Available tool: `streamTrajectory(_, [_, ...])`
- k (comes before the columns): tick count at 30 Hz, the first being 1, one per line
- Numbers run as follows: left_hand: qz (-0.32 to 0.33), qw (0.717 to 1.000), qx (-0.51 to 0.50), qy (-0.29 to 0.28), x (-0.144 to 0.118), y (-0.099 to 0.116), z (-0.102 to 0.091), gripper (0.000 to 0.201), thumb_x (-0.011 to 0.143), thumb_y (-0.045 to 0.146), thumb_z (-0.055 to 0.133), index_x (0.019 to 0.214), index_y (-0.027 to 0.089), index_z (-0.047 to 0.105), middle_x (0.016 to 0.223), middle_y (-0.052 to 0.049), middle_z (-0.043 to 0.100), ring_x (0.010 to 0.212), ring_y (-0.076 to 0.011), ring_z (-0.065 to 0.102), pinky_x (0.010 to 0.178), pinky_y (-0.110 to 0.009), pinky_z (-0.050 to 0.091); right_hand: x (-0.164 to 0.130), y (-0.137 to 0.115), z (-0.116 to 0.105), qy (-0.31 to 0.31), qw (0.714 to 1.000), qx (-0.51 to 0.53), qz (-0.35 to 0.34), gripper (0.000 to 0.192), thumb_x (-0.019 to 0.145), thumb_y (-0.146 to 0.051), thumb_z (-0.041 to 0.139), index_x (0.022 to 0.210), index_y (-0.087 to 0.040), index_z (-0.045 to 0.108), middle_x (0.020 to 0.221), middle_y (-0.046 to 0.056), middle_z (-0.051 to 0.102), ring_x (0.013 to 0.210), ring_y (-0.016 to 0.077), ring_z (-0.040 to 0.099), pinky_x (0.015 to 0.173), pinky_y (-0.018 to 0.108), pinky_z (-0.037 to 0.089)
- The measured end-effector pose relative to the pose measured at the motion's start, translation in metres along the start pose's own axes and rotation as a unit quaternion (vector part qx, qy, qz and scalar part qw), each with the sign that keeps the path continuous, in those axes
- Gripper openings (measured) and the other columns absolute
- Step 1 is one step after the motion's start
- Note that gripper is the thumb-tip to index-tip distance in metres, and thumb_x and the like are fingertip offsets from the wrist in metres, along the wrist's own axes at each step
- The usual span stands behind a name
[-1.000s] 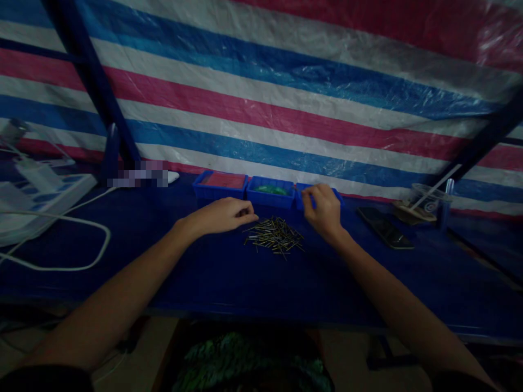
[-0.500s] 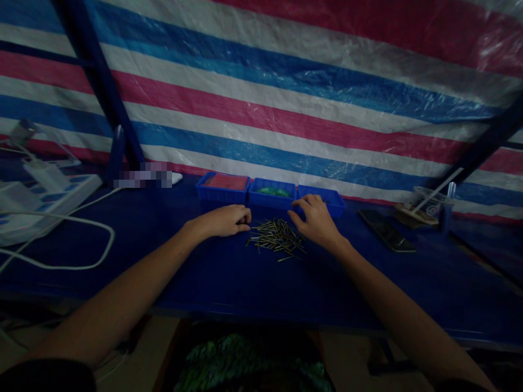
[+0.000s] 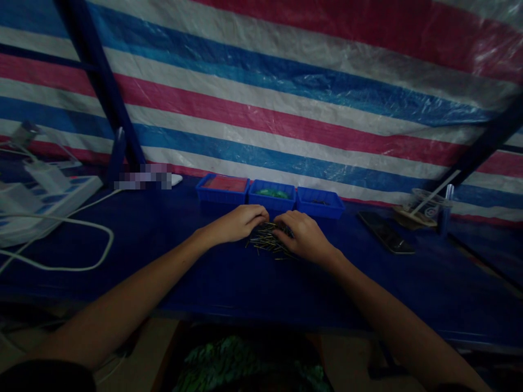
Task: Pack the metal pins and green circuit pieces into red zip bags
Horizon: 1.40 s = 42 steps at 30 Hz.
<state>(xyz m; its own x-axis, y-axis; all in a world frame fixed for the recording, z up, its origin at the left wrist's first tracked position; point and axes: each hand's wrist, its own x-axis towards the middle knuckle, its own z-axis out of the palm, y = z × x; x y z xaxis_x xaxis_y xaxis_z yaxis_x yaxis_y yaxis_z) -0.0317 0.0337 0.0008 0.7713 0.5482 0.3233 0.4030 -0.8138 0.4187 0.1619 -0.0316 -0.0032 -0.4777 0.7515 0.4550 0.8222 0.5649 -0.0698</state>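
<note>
A loose heap of thin brass-coloured metal pins (image 3: 265,238) lies on the blue table (image 3: 245,283) between my hands. My left hand (image 3: 245,222) is at the heap's left far edge, thumb and fingers closed together; whatever is in the pinch is too small to make out. Over the right side of the heap bends my right hand (image 3: 304,234), its thumb apart from its curved fingers, covering some pins. Just behind stand three blue bins: the left bin (image 3: 223,196) with flat reddish pieces, the middle bin (image 3: 272,202) with green pieces, the right bin (image 3: 321,209) with a few small dark pieces.
A dark phone (image 3: 386,233) lies on the right, near a clear cup (image 3: 431,204) with a stick in it. White power strips (image 3: 77,198) and a looped white cable (image 3: 110,245) occupy the left. Behind the table hangs a striped plastic sheet (image 3: 286,120).
My right hand has moved left and down onto the heap, uncovering the right bin. My left hand has shifted right, over the heap's edge. The hands are closer together.
</note>
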Motion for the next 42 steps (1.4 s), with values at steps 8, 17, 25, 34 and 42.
streamTrajectory(8, [-0.017,0.997,-0.053,0.056,-0.002,0.01,0.005,0.02,0.086,0.031,0.043,0.093,0.015,0.053,0.078,-0.004,0.061,0.069,-0.0123,0.055,0.063,-0.025,0.042,0.0,0.0,0.002,0.058,0.998,-0.022,0.029,0.023,0.09,-0.027,0.041,0.079,-0.017,0.059,0.074,0.005,0.062,0.07,0.0156,0.054,0.066,0.028,0.038])
streamTrajectory(17, [-0.001,0.998,0.027,0.058,-0.002,0.01,0.008,0.026,0.089,0.028,0.037,0.085,0.015,0.059,0.079,-0.006,0.063,0.073,-0.0142,0.056,0.068,-0.027,0.041,0.0,-0.003,0.006,0.075,0.997,0.017,0.026,0.017,0.088,-0.027,0.044,0.091,-0.018,0.058,0.083,0.005,0.064,0.077,0.0158,0.058,0.071,0.028,0.042])
streamTrajectory(25, [-0.031,0.995,0.097,-0.006,-0.005,-0.004,0.01,0.02,0.081,0.032,0.052,0.092,0.018,0.062,0.082,-0.004,0.063,0.075,-0.0155,0.056,0.066,-0.027,0.039,-0.004,0.065,-0.012,0.182,0.948,-0.079,0.25,0.027,0.088,-0.031,0.039,0.104,-0.015,0.053,0.084,0.01,0.065,0.076,0.0226,0.061,0.067,0.033,0.042])
streamTrajectory(34, [-0.002,0.988,0.154,-0.002,-0.002,-0.001,0.015,0.015,0.082,0.022,0.048,0.084,0.019,0.062,0.082,-0.003,0.065,0.077,-0.0164,0.057,0.068,-0.029,0.037,-0.004,0.049,-0.001,0.052,0.981,-0.028,0.184,0.029,0.084,-0.034,0.048,0.106,-0.016,0.054,0.082,0.007,0.064,0.071,0.0194,0.059,0.065,0.031,0.042])
streamTrajectory(42, [-0.076,0.988,0.005,0.136,-0.001,0.009,0.008,0.019,0.084,0.026,0.044,0.08,0.014,0.059,0.072,-0.003,0.063,0.062,-0.0115,0.053,0.058,-0.025,0.037,-0.002,0.01,0.021,0.047,0.997,0.042,0.037,0.023,0.084,-0.03,0.05,0.103,-0.016,0.055,0.087,0.006,0.062,0.078,0.0161,0.057,0.069,0.028,0.044])
